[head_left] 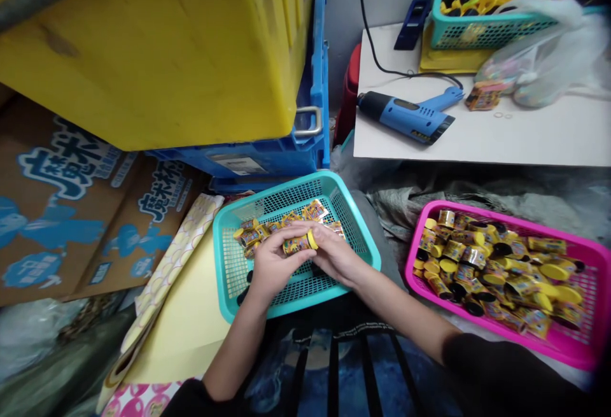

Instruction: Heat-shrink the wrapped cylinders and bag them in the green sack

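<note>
Both my hands meet over a teal basket (pixel 224 258) resting on my lap. My left hand (pixel 272 264) and my right hand (pixel 337 254) are closed together around one small yellow-capped tube (pixel 300 242) with a printed wrapper. Several more wrapped tubes (pixel 267 229) lie at the basket's far side, just beyond my fingers. A pink basket (pixel 573 350) heaped with the same yellow-capped tubes sits to my right, near my right forearm.
A white table (pixel 548 137) ahead carries a blue heat gun (pixel 410 118) with its cord, a plastic bag (pixel 544 60) and another teal basket (pixel 482 28) of goods. Yellow (pixel 167 48) and blue crates (pixel 310 130) loom at the upper left over printed cardboard boxes (pixel 71 213).
</note>
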Action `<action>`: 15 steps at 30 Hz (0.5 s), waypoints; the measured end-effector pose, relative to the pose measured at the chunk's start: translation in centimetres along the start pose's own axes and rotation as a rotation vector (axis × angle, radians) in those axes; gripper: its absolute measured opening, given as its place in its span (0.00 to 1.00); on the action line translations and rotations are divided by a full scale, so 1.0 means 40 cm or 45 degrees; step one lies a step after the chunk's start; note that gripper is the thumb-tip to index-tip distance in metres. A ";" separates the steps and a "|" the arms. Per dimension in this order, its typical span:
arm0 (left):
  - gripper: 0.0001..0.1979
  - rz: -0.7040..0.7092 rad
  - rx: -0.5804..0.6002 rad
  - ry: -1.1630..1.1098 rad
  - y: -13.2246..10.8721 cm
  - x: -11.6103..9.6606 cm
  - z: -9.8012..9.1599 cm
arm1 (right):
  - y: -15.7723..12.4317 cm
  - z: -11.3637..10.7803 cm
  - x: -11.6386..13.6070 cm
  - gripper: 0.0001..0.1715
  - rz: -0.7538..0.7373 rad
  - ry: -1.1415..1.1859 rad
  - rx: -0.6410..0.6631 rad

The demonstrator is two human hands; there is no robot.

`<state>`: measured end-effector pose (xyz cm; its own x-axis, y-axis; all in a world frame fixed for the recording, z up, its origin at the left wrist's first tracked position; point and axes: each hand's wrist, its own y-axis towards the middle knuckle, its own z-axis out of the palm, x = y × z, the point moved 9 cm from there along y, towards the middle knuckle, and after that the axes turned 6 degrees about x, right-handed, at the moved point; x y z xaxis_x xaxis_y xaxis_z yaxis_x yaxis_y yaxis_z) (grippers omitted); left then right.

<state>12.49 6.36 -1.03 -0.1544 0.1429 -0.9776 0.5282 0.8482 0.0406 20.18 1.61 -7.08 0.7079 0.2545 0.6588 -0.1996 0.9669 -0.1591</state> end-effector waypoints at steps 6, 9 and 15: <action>0.15 -0.039 -0.054 -0.039 -0.009 0.011 -0.005 | 0.015 -0.001 -0.019 0.47 -0.023 0.025 0.013; 0.16 -0.038 -0.028 -0.073 -0.013 0.007 -0.002 | 0.012 0.003 -0.008 0.46 -0.028 0.023 0.049; 0.14 -0.023 0.119 -0.261 -0.018 -0.015 0.003 | -0.002 0.012 0.003 0.40 0.074 -0.005 0.183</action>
<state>12.29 5.60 -0.51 0.0039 0.0136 -0.9999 0.6032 0.7975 0.0131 19.93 1.55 -6.64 0.6898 0.3098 0.6543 -0.3352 0.9378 -0.0907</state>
